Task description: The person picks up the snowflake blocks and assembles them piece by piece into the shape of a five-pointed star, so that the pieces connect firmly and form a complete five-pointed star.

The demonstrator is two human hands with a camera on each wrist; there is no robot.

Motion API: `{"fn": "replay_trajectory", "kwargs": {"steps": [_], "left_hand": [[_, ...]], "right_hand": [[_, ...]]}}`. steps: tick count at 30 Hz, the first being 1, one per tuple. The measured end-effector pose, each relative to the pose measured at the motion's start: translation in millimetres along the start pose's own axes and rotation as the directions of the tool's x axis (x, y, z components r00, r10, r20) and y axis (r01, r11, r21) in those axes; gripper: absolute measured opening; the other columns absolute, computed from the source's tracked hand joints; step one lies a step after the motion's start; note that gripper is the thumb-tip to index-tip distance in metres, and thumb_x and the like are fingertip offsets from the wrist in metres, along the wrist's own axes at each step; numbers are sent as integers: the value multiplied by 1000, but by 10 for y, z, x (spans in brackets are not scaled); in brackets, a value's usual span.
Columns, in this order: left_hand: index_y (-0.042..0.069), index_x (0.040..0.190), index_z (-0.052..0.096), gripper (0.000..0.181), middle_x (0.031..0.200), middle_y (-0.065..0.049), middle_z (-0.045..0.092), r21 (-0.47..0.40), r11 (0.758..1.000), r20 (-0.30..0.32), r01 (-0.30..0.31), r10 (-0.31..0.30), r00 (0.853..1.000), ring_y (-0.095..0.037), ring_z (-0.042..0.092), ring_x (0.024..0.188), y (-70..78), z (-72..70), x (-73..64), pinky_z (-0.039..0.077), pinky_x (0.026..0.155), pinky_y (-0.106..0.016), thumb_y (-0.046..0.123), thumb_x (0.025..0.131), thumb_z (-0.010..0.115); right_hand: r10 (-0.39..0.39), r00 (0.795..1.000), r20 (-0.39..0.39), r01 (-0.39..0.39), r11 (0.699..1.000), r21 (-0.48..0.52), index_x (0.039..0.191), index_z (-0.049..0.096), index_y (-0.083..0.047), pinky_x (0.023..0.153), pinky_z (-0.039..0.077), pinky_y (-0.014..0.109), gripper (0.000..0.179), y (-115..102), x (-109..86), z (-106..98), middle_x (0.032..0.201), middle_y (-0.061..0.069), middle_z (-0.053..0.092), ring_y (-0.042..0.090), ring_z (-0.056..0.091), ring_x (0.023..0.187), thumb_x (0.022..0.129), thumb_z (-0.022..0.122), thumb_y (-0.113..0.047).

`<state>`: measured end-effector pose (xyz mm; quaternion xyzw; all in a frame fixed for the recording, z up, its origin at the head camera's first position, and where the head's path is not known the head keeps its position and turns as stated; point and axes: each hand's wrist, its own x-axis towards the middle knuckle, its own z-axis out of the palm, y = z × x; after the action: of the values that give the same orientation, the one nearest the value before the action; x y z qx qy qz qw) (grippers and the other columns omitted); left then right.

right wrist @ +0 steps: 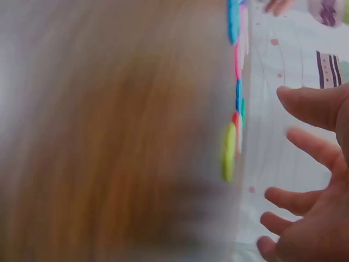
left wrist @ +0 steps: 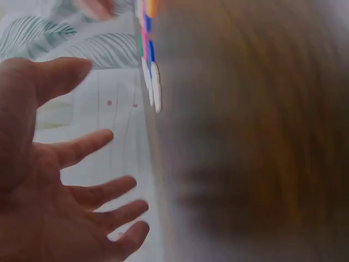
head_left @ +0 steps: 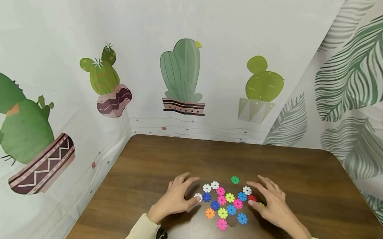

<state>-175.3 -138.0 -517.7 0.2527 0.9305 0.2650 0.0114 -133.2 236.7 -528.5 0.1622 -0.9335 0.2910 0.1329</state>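
Several flat, notched plastic discs, like snowflake building pieces, lie spread between my two hands. Among them are a green disc (head_left: pixel 235 180) at the far side, an orange disc (head_left: pixel 210 213), a brown disc (head_left: pixel 232 221) and a pink disc (head_left: pixel 222 224) nearest me. My left hand (head_left: pixel 176 196) is at their left with fingers spread, its thumb tip overlapping a white disc (head_left: pixel 198 197) in the head view. On the other side, my right hand (head_left: pixel 269 199) partly covers a red disc (head_left: pixel 252 198) and a yellow-green disc (right wrist: pixel 228 152). Neither hand holds anything.
The brown wooden table (head_left: pixel 165 157) has rounded far corners. Behind it hangs a pale cloth (head_left: pixel 218 81) printed with cacti, and a leaf-patterned cloth (head_left: pixel 354 69) is at the right. A dark band (head_left: pixel 161 234) sits at the left wrist.
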Motion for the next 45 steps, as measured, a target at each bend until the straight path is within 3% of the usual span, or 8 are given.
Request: {"fn": "replay_trajectory", "kwargs": {"steps": [4,10,21,29,34,38,41,45], "left_hand": [[21,144,65,52,152,-12,57,-144,990,31,1,3,1000,-37,53,143,-41,6,52,41,113,-76,37,96,78],[25,122,78,31,140,-10,63,-210,978,29,10,-4,1000,-34,52,135,-109,86,127,42,112,-65,32,92,84],[28,100,83,18,139,-11,58,-111,992,39,55,-51,998,-35,44,132,-54,140,125,36,104,-58,27,86,92],[21,93,71,23,106,3,72,-145,988,69,-44,54,996,-19,61,107,-56,103,156,47,97,-37,20,85,92],[19,88,72,19,81,7,73,-301,953,111,-33,70,991,-3,65,77,-71,62,162,54,75,-20,13,87,90],[18,88,75,16,79,5,74,-410,912,142,32,29,989,0,64,70,-46,43,126,55,66,-18,12,87,90],[15,95,80,12,82,1,77,-493,866,141,80,-11,990,-5,68,68,16,27,119,56,62,-19,12,88,89],[8,106,83,16,87,-11,81,-604,793,95,78,-25,995,-24,79,71,151,-39,157,65,65,-33,9,91,86]], "right_hand": [[52,991,123,-70,987,148,135,72,-26,99,25,83,46,21,77,72,162,32,43,62,28,146,91,86,-26],[93,977,194,-134,969,208,119,78,-29,99,20,81,33,71,155,156,163,34,38,64,21,146,88,88,-21],[137,971,198,-173,968,183,98,72,-30,99,21,75,25,75,157,224,164,31,39,63,22,145,85,90,-18],[152,971,184,-188,961,201,88,63,-24,99,23,75,30,48,184,186,158,33,45,63,25,144,83,91,-16],[153,978,144,-186,950,250,78,60,-21,97,29,71,32,46,188,125,140,25,63,57,39,135,86,90,-14],[142,984,110,-164,957,240,76,55,-19,91,41,44,36,54,175,89,108,4,72,28,59,108,88,88,-14],[141,986,90,-161,945,285,78,52,-15,72,42,25,36,43,162,63,87,-5,67,6,57,82,90,86,-11],[177,981,85,-196,885,422,85,54,-9,60,49,21,30,-25,187,-7,75,-2,68,1,58,67,92,83,-7]]}}
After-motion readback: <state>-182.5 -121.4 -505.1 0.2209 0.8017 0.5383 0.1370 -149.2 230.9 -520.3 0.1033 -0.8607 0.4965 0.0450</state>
